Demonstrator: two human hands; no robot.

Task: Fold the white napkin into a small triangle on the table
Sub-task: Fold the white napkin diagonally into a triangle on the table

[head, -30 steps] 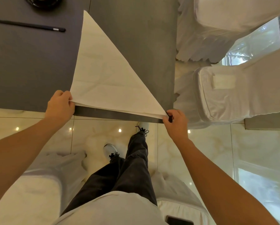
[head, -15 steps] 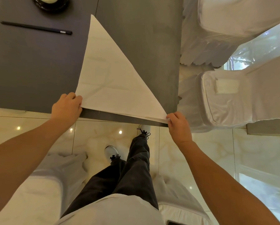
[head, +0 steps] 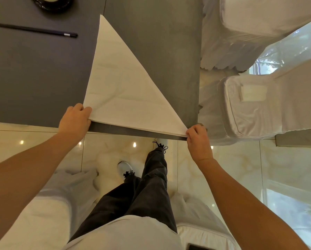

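The white napkin (head: 122, 89) lies flat on the dark grey table (head: 160, 51) as one large triangle. Its long edge runs along the table's near edge and its tip points away from me. My left hand (head: 74, 120) pinches the napkin's near left corner. At the near right corner, by the table's corner, my right hand (head: 199, 139) pinches the cloth between thumb and fingers.
Black chopsticks (head: 37, 30) lie at the far left of the table, beyond them a dark dish (head: 51, 4). White-covered chairs (head: 255, 105) stand close to the table's right side. My legs (head: 145, 186) are below the table edge over a glossy marble floor.
Both hands keep their hold on the two near corners. The napkin stays flat in the same triangle; only the view has shifted slightly.
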